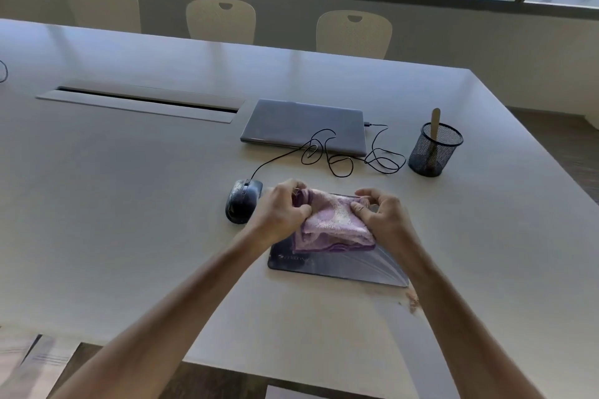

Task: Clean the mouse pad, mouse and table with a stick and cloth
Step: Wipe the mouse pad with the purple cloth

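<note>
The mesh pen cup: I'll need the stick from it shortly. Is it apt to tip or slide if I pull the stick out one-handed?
The mesh pen cup is probably light: open wire mesh, holding only the stick. It may well slide on the smooth table. Because the stick leans against the rim, a sideways pull could tip the cup; lifting straight up seems safer.

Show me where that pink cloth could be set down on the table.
Bare tabletop lies left of the dark corded mouse, below the cable slot. Crowded: the black cord loops between the closed grey laptop, black mesh cup and dark mouse pad.
</note>
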A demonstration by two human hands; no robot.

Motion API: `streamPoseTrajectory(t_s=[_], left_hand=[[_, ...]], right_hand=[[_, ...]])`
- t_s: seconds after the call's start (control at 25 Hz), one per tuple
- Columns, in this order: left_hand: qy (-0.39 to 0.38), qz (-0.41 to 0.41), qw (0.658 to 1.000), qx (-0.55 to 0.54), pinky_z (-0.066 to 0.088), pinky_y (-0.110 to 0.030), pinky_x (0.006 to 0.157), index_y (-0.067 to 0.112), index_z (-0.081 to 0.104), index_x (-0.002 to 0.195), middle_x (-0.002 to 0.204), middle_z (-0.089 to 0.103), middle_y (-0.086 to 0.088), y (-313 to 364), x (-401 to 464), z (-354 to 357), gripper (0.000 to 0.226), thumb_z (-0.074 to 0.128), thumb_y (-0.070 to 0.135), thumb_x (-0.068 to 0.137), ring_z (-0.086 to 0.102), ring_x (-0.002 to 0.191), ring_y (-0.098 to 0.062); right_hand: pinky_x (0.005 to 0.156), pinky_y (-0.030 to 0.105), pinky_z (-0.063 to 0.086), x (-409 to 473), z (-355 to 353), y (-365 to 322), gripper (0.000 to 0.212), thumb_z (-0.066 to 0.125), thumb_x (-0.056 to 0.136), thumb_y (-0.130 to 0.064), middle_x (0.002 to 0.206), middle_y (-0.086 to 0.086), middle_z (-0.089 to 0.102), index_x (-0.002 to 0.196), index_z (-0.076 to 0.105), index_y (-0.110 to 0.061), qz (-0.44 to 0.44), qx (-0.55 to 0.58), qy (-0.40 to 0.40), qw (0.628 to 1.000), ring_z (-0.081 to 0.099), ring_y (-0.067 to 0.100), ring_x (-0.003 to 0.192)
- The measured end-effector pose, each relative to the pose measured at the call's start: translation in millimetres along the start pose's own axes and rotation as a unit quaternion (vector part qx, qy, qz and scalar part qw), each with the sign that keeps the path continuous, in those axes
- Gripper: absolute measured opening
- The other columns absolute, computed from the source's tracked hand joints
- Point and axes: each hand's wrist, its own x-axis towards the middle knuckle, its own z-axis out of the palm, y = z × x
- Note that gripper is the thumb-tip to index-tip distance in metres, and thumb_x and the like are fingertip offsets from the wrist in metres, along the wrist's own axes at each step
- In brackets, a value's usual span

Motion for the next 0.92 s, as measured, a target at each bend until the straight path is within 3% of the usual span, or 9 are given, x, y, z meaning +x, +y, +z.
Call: streamPoseTrajectory(t_s=[0.12,0.24,0.32,0.4,0.48,0.68,0.8,0.92], left_hand=[[0.033,0.034,0.992,0.119,0.052,-0.03,0.083,0.014,0.056,0.129,0.115,0.068,-0.005,-10.0,-11.4,2.0,0.048,0.066,0.019,0.083,0.066,0.096,-0.023],[0.055,0.069,0.98,0.178,0.051,-0.036,0.084,0.015,0.054,0.13,0.123,0.063,-0.004,-13.4,-29.7,7.3,0.048,0.065,0.022,0.083,0.062,0.103,-0.025],[0.056,0.096,0.974,0.197,0.052,-0.035,0.083,0.015,0.058,0.125,0.119,0.064,-0.002,-16.2,-43.4,9.3,0.043,0.066,0.022,0.083,0.061,0.102,-0.024],[0.055,0.107,0.968,0.221,0.051,-0.034,0.08,0.015,0.062,0.119,0.115,0.066,0.0,-22.7,-55.6,9.9,0.039,0.068,0.023,0.081,0.061,0.1,-0.023],[0.047,0.092,0.965,0.242,0.051,-0.034,0.082,0.015,0.064,0.116,0.114,0.066,0.001,-31.7,-63.7,8.3,0.04,0.071,0.028,0.079,0.061,0.102,-0.023],[0.026,0.066,0.957,0.282,0.037,-0.031,0.105,0.015,0.059,0.125,0.132,0.058,0.001,-51.6,-63.7,7.0,0.057,0.069,0.048,0.08,0.047,0.126,-0.018],[0.01,0.052,0.953,0.297,0.022,-0.029,0.113,0.016,0.05,0.135,0.143,0.047,0.002,-57.5,-58.4,6.7,0.069,0.06,0.058,0.082,0.034,0.137,-0.016],[-0.001,0.05,0.945,0.323,0.014,-0.028,0.115,0.017,0.047,0.138,0.147,0.043,0.003,-58.9,-57.1,10.5,0.068,0.052,0.06,0.086,0.027,0.141,-0.017]], right_hand=[[0.083,0.035,0.051,-9.1,8.7,2.6,0.029,0.07,0.086,-0.031,0.118,-0.001,0.067,0.113,0.068,-0.021,-0.107,-0.243,0.044,0.963,0.065,0.025,0.098],[0.096,0.039,0.048,-7.8,9.5,0.6,0.022,0.067,0.09,-0.027,0.127,-0.003,0.065,0.111,0.071,-0.019,-0.307,-0.224,0.029,0.924,0.062,0.022,0.113],[0.102,0.038,0.046,-4.9,13.9,-3.2,0.027,0.064,0.092,-0.026,0.129,-0.003,0.065,0.117,0.07,-0.016,-0.387,-0.165,-0.071,0.904,0.058,0.017,0.122],[0.114,0.035,0.034,-4.6,20.7,-2.1,0.042,0.066,0.092,-0.033,0.142,-0.004,0.055,0.131,0.062,-0.019,-0.365,-0.149,-0.196,0.898,0.042,0.01,0.138],[0.121,0.035,0.019,-5.1,28.6,4.7,0.062,0.067,0.087,-0.05,0.154,-0.01,0.038,0.142,0.049,-0.03,-0.326,-0.203,-0.243,0.891,0.021,0.006,0.147],[0.121,0.036,0.015,1.4,38.3,14.6,0.077,0.067,0.08,-0.054,0.161,-0.016,0.018,0.148,0.035,-0.039,-0.339,-0.269,-0.225,0.873,0.013,0.007,0.149],[0.116,0.032,0.02,7.2,40.5,13.4,0.083,0.068,0.077,-0.057,0.158,-0.019,0.026,0.149,0.034,-0.037,-0.331,-0.273,-0.187,0.883,0.023,0.003,0.143],[0.116,0.038,0.023,13.4,51.0,12.2,0.078,0.067,0.081,-0.049,0.157,-0.012,0.032,0.15,0.036,-0.029,-0.291,-0.27,-0.131,0.909,0.03,0.015,0.142]])
